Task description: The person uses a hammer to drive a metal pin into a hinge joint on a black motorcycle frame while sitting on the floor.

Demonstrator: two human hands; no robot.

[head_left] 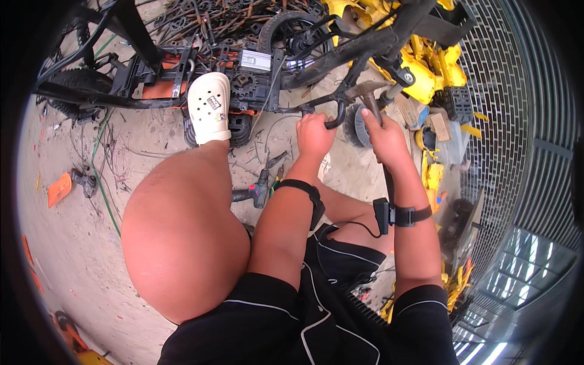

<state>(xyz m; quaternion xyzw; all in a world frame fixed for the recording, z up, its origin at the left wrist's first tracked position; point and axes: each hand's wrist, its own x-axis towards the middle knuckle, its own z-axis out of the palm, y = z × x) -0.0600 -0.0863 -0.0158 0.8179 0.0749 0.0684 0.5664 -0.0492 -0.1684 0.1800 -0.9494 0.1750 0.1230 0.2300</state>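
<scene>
My right hand (pixel 389 140) is closed round the handle of a hammer (pixel 368 91), its metal head raised beside the black frame. To its left, my left hand (pixel 314 137) is closed at the end of a curved black metal bar (pixel 338 114), part of a stripped vehicle frame (pixel 316 73); the fingers are partly hidden. The hammer head appears close to the bar, but I cannot tell if they touch. My foot, in a cream clog (pixel 208 106), rests on the frame's left part. A silver box (pixel 255 61) is mounted on it.
A cordless drill (pixel 260 190) lies on the concrete floor between my legs. Yellow plastic parts (pixel 420 79) are heaped at the right along a brick wall (pixel 502 91). Rusty metal scraps (pixel 213 18) pile up behind the frame, near a black wheel (pixel 292 36). Loose wires (pixel 100 143) litter the left.
</scene>
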